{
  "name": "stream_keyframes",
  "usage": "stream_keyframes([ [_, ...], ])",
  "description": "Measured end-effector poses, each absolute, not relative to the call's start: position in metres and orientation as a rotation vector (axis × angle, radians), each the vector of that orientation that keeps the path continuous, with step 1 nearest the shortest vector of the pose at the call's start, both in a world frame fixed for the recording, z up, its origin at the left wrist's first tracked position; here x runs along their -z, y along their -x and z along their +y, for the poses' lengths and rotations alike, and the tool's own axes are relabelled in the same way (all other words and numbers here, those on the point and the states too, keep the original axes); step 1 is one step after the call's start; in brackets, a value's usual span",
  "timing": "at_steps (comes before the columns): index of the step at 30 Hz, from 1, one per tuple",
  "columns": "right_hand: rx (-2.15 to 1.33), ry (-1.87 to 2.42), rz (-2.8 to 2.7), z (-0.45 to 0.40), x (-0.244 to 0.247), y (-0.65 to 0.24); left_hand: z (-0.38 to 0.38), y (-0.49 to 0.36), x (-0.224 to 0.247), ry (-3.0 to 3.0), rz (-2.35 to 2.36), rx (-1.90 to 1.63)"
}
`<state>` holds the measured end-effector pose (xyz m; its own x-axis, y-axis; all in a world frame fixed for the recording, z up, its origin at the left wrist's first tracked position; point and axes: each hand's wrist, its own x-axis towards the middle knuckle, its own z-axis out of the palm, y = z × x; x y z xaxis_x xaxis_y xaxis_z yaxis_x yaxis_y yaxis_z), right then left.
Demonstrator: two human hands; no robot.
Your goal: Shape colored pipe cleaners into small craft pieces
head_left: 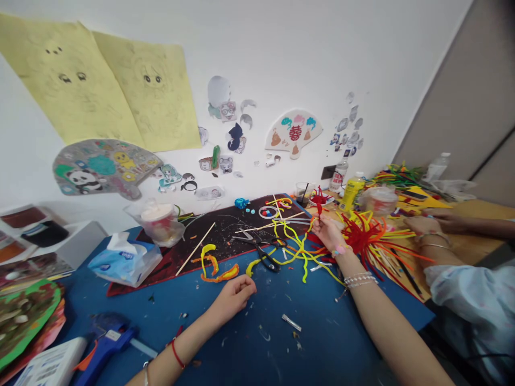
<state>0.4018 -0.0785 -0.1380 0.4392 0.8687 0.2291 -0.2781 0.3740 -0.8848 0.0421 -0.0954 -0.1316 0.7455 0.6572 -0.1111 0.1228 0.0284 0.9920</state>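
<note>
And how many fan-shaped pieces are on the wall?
2: a panda fan at left, just below the yellow sheets, and a white fan farther right.

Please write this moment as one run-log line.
left hand: curled near yellow pipe cleaner | right hand: holding red pipe cleaner | scissors: beyond left hand | glue gun: at left

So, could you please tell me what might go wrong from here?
The yellow-green pipe cleaners lie tangled beside the right hand and might snag on the beaded bracelet.
The black-handled tool lies near the left hand and could nick it.
The blue glue gun lies near the left forearm; if hot, which I can't tell, it could burn.
</note>
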Motion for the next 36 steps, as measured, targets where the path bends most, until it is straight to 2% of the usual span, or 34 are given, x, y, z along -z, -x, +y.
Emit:
stream_keyframes([
  [7, -0.971, 0.995, -1.16, -0.092, 0.115, -0.322, -0.092, -0.042, 0.128, -1.393, 0.667, -0.663],
  [10, -1.063, 1.039, -1.518, -0.102, 0.114, -0.27, -0.092, -0.042, 0.119, -1.363, 0.705, -0.805],
  [14, -1.022, 1.072, -1.729, -0.117, 0.118, -0.224, -0.091, -0.042, 0.114, -1.335, 0.723, -0.893],
  [20, -0.849, 1.121, -1.833, -0.128, 0.115, -0.207, -0.087, -0.041, 0.122, -1.453, 0.731, -0.886],
  [23, -0.837, 1.157, -1.767, -0.128, 0.119, -0.205, -0.085, -0.039, 0.122, -1.499, 0.772, -0.851],
  [30, -1.178, 1.054, -1.411, -0.126, 0.125, -0.199, -0.083, -0.035, 0.121, -1.635, 0.757, -0.801],
  [36, -1.306, 1.01, -1.307, -0.127, 0.118, -0.199, -0.087, -0.039, 0.131, -1.425, 0.666, -0.74],
])
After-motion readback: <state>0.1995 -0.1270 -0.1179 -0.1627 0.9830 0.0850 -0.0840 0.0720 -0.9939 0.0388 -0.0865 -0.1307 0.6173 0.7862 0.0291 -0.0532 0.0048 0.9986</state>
